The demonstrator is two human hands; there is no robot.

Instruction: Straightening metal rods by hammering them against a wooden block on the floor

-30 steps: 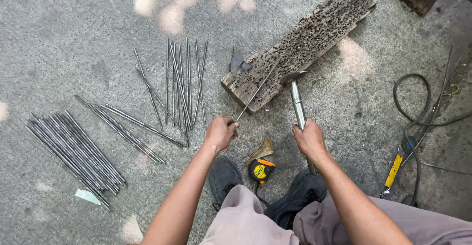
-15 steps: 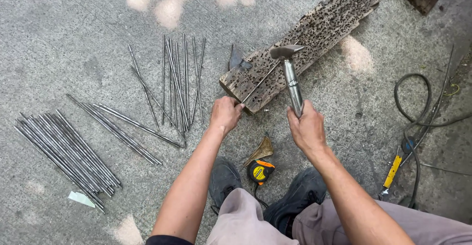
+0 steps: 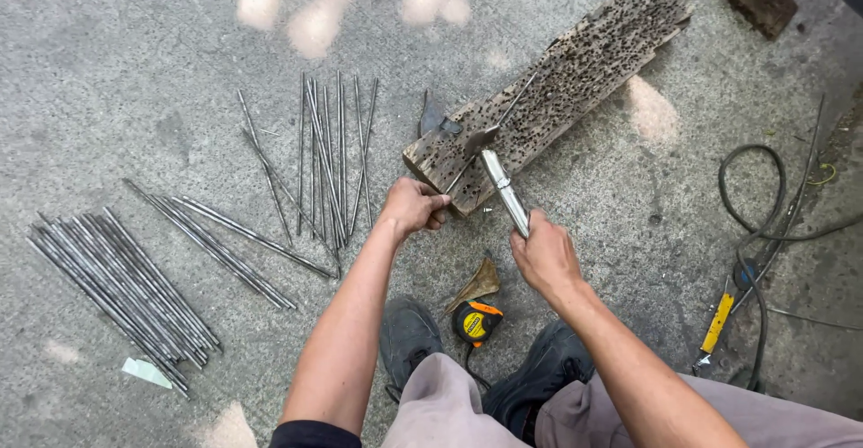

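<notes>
The left hand (image 3: 413, 207) grips a thin grey steel rod (image 3: 490, 133) lying across the pitted plank (image 3: 557, 88); the right hand (image 3: 542, 255) clenches a hammer (image 3: 499, 178), apparently touching it.

Rod (image 3: 490, 141) on plank (image 3: 575, 70), hammer (image 3: 496, 171) atop; loose rods (image 3: 324, 156) left.

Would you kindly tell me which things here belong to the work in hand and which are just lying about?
In use:
- hammer, held by the right hand
- thin metal rod, held by the left hand
- pitted wooden board under the rod

Lying about:
- tape measure
- bundle of rods
- loose rods
- hose
</notes>
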